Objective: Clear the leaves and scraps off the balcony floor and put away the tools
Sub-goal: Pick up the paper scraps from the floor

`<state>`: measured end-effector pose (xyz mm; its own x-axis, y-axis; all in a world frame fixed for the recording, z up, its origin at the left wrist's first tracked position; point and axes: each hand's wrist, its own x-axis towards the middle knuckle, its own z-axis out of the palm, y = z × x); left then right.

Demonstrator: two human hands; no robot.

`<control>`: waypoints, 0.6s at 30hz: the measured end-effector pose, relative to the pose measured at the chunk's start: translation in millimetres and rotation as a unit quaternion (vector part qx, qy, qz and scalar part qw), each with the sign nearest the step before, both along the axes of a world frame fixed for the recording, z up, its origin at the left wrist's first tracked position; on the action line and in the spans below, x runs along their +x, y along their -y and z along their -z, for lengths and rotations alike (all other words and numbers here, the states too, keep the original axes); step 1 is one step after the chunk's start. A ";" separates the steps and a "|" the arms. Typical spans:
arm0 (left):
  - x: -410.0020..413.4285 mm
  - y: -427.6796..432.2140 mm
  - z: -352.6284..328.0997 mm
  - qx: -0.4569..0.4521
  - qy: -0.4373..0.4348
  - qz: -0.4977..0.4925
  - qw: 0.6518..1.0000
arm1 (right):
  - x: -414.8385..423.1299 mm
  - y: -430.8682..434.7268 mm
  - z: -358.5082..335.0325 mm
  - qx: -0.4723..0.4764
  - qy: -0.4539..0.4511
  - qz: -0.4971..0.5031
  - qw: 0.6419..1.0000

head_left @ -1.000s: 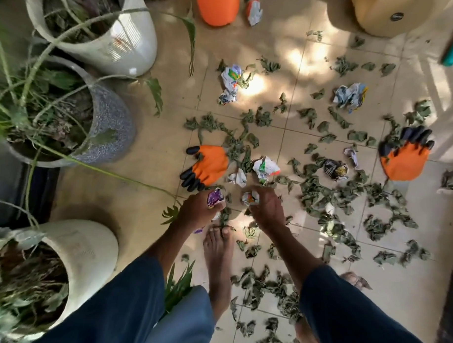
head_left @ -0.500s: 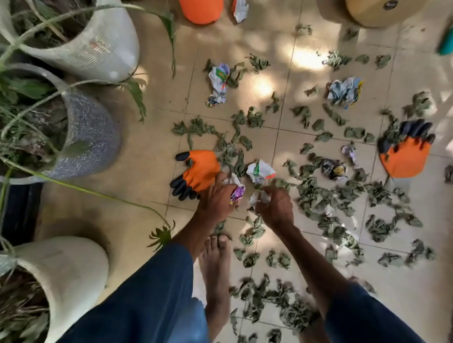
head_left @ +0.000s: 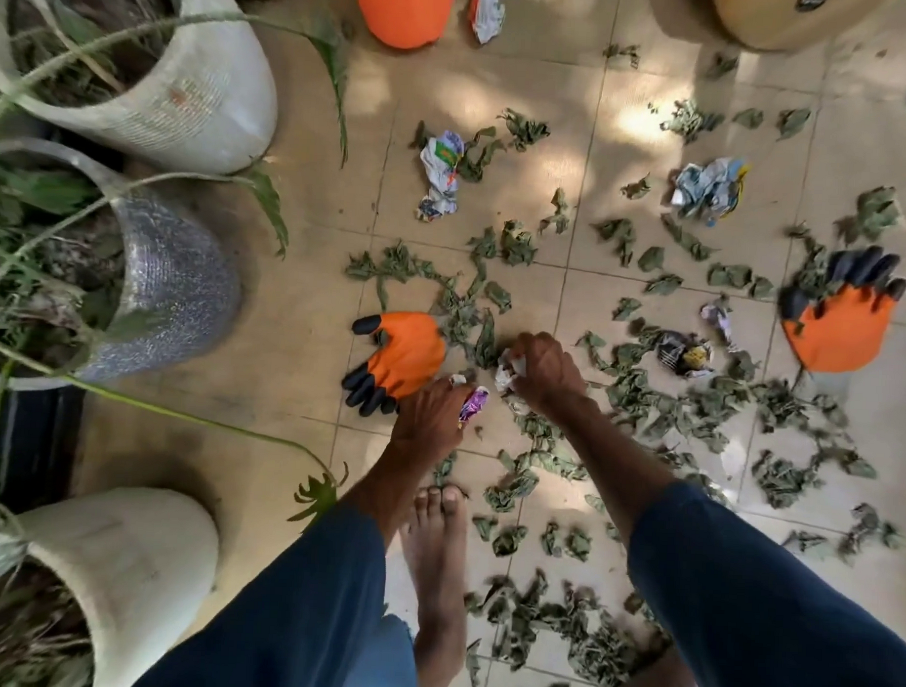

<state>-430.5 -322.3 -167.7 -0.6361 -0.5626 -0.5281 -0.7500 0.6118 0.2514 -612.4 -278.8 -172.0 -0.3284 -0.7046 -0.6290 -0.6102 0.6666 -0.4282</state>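
Observation:
Dry green leaves (head_left: 639,396) and crumpled paper scraps lie scattered over the tiled balcony floor (head_left: 298,296). My left hand (head_left: 430,412) holds a purple crumpled wrapper (head_left: 473,403) low over the floor, next to an orange glove with black fingertips (head_left: 399,359). My right hand (head_left: 545,369) grips white crumpled paper scraps (head_left: 509,371) among the leaves. A second orange glove (head_left: 842,318) lies at the right. More scraps lie farther out: one white and green (head_left: 441,173), one blue and white (head_left: 705,187), one dark and yellow (head_left: 684,356).
Three plant pots stand along the left: a white one (head_left: 192,103), a speckled grey one (head_left: 170,292), a cream one (head_left: 120,552). An orange container (head_left: 401,10) and a tan round container (head_left: 791,21) stand at the top. My bare foot (head_left: 436,553) stands between my arms.
My right hand has reached farther forward and closed round another white paper scrap. My left hand stays by the orange glove, still holding the purple wrapper. The view shifted slightly.

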 end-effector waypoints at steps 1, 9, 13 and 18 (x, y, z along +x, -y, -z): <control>5.4 0.9 -0.7 0.016 -0.014 -0.008 1.000 | 1.9 -1.4 -0.2 -0.004 0.004 0.022 1.000; 1.4 9.9 -52.3 0.242 -0.160 -0.400 0.869 | -7.1 -39.5 -64.8 -0.072 0.132 0.252 0.956; -24.5 17.6 -109.6 0.310 -0.199 -0.551 0.749 | -20.6 -50.5 -137.3 -0.065 0.351 0.390 0.849; -57.5 31.3 -161.2 0.376 -0.176 -0.588 0.694 | -32.5 -33.4 -212.7 -0.045 0.452 0.367 0.811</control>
<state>-488.0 -353.6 -6.5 -0.1353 -0.4516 -0.8819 -0.4310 -0.7747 0.4628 -644.9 -245.4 40.7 -0.1135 -0.5848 -0.8032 0.5287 0.6489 -0.5471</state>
